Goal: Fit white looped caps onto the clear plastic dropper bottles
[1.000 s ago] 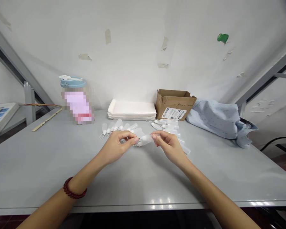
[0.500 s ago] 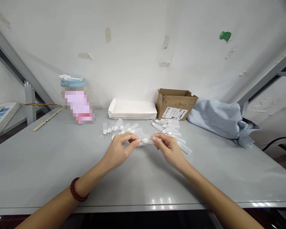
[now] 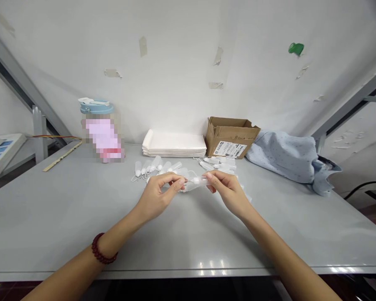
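My right hand (image 3: 227, 190) pinches a small translucent plastic bottle (image 3: 203, 181) with a white cap pointing left. Opposite it, my left hand (image 3: 163, 192) is closed, thumb against forefinger, on a thin strand that runs to the cap; whether it is cord or wire I cannot tell. Behind my left hand lie several similar small bottles (image 3: 156, 163), some with white loops at their caps. Another group of small bottles (image 3: 227, 164) lies beyond my right hand, which partly hides it.
Behind the bottles a stack of white envelopes (image 3: 175, 144) lies against the wall, beside an open cardboard box (image 3: 233, 136). Pale blue cloth (image 3: 282, 154) is heaped at right. A blue-lidded container (image 3: 95, 108), partly blurred, stands at left near a wooden strip (image 3: 62, 156) on the grey table (image 3: 163, 251).
My right hand has moved slightly right, and the bottle with it, so a gap with the thin strand now shows between the cap and my left fingers. My left hand has stayed put.
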`<state>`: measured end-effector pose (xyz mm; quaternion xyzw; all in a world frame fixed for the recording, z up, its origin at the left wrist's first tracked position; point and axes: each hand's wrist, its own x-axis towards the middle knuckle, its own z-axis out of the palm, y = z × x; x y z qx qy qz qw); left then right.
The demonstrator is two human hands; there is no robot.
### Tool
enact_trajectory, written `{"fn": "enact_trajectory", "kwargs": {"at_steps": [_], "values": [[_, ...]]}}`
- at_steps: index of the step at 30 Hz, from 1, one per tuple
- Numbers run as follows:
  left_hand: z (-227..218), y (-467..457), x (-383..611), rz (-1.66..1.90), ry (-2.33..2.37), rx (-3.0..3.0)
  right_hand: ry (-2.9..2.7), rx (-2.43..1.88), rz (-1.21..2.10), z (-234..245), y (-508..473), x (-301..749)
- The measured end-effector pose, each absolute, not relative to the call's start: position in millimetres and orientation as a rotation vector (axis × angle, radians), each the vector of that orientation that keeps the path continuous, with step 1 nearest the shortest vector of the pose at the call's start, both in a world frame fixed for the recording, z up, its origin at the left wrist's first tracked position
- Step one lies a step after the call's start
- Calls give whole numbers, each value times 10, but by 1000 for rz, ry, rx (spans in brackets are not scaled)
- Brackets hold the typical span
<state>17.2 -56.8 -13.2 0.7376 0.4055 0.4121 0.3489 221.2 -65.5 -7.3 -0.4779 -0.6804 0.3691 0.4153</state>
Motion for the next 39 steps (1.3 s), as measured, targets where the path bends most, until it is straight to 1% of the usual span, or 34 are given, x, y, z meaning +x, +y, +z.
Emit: {"fn": "enact_trajectory", "kwargs": {"at_steps": [6, 17, 25, 30, 33, 37, 39], "values": [[-143, -576, 188, 1069, 1070, 1903, -1722, -1238, 955, -68, -646, 2225], [-133, -539, 166, 1098, 1125, 1850, -1661, -1180, 993, -99, -647, 2213], [-166, -612, 197, 1137, 1142, 1942, -1590, -1189, 1141, -159, -642, 2184], [-192, -600, 199, 1115, 1127, 2011, -1597, -1187, 1153, -165, -634, 2182], [-209, -567, 185, 1059, 1146, 2050, -1642, -1195, 1139, -175, -613, 2194], [-179, -503, 127, 831, 1204, 2125, -1714, -1204, 1093, -221, -579, 2200], [-144, -476, 87, 776, 1228, 2160, -1733, -1214, 1066, -243, -561, 2201]]}}
